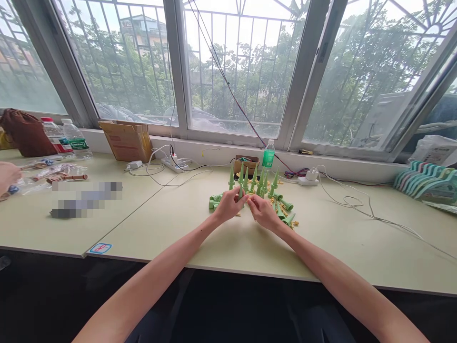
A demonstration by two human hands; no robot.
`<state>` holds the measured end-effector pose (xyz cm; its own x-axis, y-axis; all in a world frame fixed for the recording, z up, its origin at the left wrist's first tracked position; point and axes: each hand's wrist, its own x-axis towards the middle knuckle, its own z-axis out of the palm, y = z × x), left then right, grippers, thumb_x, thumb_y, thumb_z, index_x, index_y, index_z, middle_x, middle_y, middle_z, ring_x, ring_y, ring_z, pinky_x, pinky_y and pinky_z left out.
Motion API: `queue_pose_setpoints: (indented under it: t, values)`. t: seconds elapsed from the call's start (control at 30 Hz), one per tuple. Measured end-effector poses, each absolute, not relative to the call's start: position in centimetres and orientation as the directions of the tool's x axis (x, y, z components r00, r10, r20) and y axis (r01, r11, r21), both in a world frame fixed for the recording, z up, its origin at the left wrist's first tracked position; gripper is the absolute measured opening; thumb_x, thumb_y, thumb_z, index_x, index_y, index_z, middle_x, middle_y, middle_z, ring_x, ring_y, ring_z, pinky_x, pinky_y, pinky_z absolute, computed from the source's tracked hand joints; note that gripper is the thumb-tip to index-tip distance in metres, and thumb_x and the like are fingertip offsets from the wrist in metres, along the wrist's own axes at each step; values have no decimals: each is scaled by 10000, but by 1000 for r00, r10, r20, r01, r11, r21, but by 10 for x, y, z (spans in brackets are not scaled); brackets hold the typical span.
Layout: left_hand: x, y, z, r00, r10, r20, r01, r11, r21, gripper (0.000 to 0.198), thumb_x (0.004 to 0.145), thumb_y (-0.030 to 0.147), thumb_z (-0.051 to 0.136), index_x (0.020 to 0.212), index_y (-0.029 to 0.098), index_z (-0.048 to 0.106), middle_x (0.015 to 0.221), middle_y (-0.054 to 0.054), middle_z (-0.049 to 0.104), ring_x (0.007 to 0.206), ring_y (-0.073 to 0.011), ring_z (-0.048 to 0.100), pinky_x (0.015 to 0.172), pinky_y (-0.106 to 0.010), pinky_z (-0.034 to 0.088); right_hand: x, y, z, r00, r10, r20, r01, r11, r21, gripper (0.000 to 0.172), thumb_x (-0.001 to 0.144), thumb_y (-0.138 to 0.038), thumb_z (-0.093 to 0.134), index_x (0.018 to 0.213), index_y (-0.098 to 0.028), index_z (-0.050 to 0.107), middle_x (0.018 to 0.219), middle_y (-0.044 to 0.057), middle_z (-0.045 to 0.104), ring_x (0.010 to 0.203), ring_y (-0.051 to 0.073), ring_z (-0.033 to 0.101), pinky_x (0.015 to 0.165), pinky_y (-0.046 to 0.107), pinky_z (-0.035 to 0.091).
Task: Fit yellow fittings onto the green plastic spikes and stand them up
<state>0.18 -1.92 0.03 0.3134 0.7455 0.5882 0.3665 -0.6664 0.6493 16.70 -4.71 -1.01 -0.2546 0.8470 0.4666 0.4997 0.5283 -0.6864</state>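
Observation:
Several green pointed cones [274, 183] stand upright on the pale table [221, 247], just beyond my hands. My left hand [231, 205] is closed around a green cone [241, 191] whose tip points up. Close to its right, my right hand [262, 209] has its fingers pinched together near the cone's lower part; what they hold is too small to make out. More green cones [288, 219] lie on their sides to the right, with small yellow pieces [295, 223] scattered among them. Other green pieces [213, 204] lie left of my left hand.
Behind the cones are a small brown box [246, 166] and a green-labelled bottle [268, 155]. Cables and power strips [174, 165] run along the window side. A carton [126, 140] stands left, green hangers [424, 183] right. Another person's hand [9, 176] is at far left.

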Motion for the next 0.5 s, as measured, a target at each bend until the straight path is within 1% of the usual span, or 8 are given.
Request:
queue_pose_setpoints:
  t: [0.17,0.33,0.5]
  values:
    - [3,-20,0,321,740,591,355,-673,649,220,853,375,520,747,187,473,534,64,366,460,-67,307,462,-194,264,167,-46,-11,-248,848,469,505,526,-684,316,931,-455,382,756,-207,469,510,-42,453,476,124,424,520,244,326]
    - [2,-20,0,322,731,601,363,-682,635,259,869,407,495,745,179,503,537,58,376,466,-67,299,464,-195,273,167,-45,-12,-261,846,466,511,530,-677,370,939,-480,340,705,-208,427,521,-34,444,481,118,408,513,240,320]
    - [2,-20,0,335,721,606,380,-692,613,273,882,400,486,740,171,531,534,54,390,477,-69,304,474,-197,291,167,-45,-12,-267,814,516,522,573,-632,396,945,-468,321,682,-196,436,578,-20,469,520,107,389,528,233,310]
